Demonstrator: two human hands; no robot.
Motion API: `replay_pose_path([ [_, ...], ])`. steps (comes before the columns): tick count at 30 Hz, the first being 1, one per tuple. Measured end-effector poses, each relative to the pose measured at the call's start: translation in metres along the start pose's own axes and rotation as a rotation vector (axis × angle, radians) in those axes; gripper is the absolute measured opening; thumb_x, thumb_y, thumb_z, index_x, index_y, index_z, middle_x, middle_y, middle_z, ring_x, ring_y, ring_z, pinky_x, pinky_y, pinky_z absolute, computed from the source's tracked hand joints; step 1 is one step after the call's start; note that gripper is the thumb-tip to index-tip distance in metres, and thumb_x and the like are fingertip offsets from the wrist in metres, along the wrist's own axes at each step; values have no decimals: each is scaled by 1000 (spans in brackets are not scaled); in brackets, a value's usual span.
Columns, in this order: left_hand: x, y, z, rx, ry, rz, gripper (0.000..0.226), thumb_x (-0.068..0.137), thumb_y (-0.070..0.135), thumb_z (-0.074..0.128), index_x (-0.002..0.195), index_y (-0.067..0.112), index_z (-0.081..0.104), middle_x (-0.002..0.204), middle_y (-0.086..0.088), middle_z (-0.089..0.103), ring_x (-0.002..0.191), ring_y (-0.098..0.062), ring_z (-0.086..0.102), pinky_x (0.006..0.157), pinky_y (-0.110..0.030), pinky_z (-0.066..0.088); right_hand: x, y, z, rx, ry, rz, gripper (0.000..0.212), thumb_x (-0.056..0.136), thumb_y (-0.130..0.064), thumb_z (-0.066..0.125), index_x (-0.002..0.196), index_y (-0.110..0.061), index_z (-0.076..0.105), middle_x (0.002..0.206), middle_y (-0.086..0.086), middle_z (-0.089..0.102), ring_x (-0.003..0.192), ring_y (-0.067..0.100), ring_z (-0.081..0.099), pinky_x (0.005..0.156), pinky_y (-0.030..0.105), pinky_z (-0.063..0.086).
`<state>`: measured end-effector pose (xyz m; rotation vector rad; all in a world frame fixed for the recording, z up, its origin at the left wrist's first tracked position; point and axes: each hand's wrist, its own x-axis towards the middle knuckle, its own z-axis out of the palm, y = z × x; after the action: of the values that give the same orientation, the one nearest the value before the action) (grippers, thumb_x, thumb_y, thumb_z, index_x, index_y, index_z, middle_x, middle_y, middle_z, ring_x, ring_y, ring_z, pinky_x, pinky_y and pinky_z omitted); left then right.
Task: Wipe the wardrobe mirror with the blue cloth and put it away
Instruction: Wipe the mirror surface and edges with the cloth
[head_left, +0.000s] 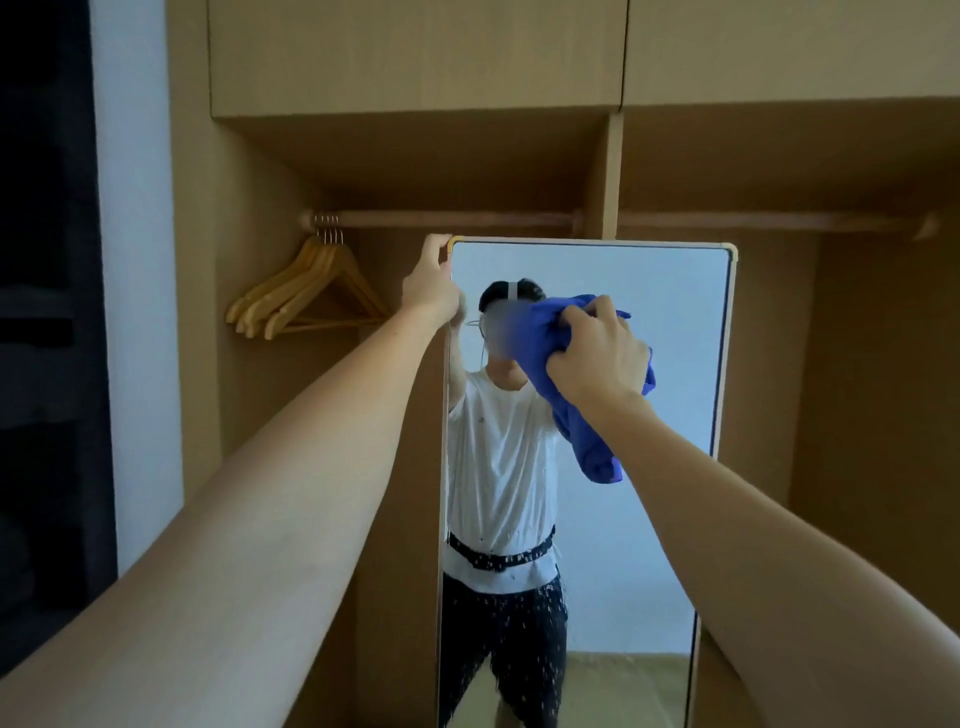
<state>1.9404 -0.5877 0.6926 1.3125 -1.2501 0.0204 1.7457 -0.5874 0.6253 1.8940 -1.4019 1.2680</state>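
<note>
Left hand (431, 283) grips top-left corner of wardrobe mirror (670, 322), likely steadying it; right hand (597, 353), fingers (574, 319) clenched round bunched blue cloth (550, 353), presses it on upper glass; droplets speckle lower glass; wooden hangers (306, 291) idle on rail.

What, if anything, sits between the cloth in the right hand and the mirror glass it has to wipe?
Nothing visible does. The right hand grips the bunched blue cloth in front of the upper part of the mirror. The left hand holds the frame's top left corner, off to the side of the cloth.
</note>
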Motion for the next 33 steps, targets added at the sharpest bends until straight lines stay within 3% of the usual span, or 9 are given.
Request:
replay_pose_path([
  [4, 6, -4, 5, -21, 2, -11, 40, 106, 18, 34, 144, 32, 34, 134, -5, 53, 112, -22, 56, 81, -28, 43, 29, -1, -16, -1, 184, 7, 25, 81, -11, 54, 104, -19, 62, 117, 5, 52, 92, 29, 53, 58, 34, 32],
  [7, 9, -9, 9, -33, 4, -7, 41, 106, 16, 35, 144, 31, 34, 140, -6, 50, 125, -27, 52, 87, -29, 43, 30, 0, -2, -73, 137, 37, 28, 83, -9, 56, 109, -17, 60, 120, 8, 51, 94, 30, 52, 60, 37, 34],
  [13, 8, -9, 8, 5, 7, 4, 40, 106, 18, 34, 144, 29, 34, 135, -7, 51, 120, -25, 54, 82, -26, 41, -3, 1, 16, -58, 23, 57, 29, 83, -13, 55, 111, -16, 57, 120, 10, 47, 88, 27, 47, 52, 32, 29],
  [16, 5, -4, 6, 8, -7, -15, 45, 104, 12, 37, 146, 28, 32, 136, -10, 50, 121, -28, 53, 85, -31, 45, 9, 1, -3, -24, -10, 62, 23, 83, -15, 55, 106, -19, 57, 113, 7, 45, 84, 23, 39, 57, 34, 32],
  [20, 2, -1, 8, 28, 2, -15, 53, 102, 7, 41, 149, 29, 28, 138, -9, 49, 122, -29, 54, 86, -29, 45, 38, 4, -28, -30, 118, 97, 27, 83, -13, 53, 109, -20, 59, 116, 9, 48, 95, 29, 50, 59, 36, 33],
  [27, 7, -8, 13, 68, 60, 17, 41, 106, 17, 32, 146, 29, 34, 133, -9, 53, 120, -29, 54, 87, -31, 44, 3, 19, 4, -27, 25, 155, 37, 83, -13, 56, 120, -18, 55, 127, 10, 43, 101, 30, 51, 58, 34, 35],
  [33, -9, 3, 17, 166, 130, -12, 52, 104, 9, 32, 151, 29, 28, 141, -9, 48, 126, -29, 50, 95, -34, 45, 12, 24, -17, 57, -2, 156, 29, 81, -13, 53, 109, -20, 59, 111, 7, 45, 81, 25, 44, 59, 35, 37],
])
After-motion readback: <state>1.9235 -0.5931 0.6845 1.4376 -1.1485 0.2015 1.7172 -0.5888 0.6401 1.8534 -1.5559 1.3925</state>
